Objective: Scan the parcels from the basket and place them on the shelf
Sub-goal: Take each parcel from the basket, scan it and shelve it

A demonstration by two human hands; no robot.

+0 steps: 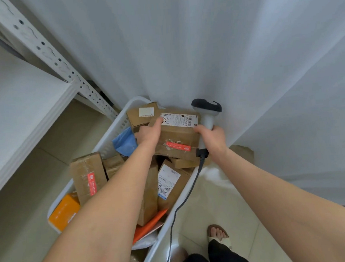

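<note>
1. The white basket (114, 133) sits on the floor and it's stuffed with cardboard boxes, so I'll place everything off that.
2. The parcel (178, 136) is a brown box at the far end of the basket, on top of the pile. Can't tell if it's lifted clear of the boxes under it or resting on them.
3. The left hand (150, 132) grips the parcel's left side, with one finger stretched over the top and touching the edge of the white label (180, 120).
4. The right hand (213, 138) is wrapped round the handle of a grey scanner (207, 120) right at the parcel's right edge, above the basket's far right corner. The scanner's dark head sticks up past the label.
5. The scanner's black cable (183, 202) hangs down along the outside of the basket's right wall.
6. Also in the basket: a box with red tape (88, 176) along the left side, an orange box (63, 211) at the near left corner, and a blue bag (126, 141) against the left wall beside the left hand.
7. The shelf (21, 105) is white and stands off to the left of the basket. A white curtain (201, 35) hangs just behind the basket's far end.
</note>
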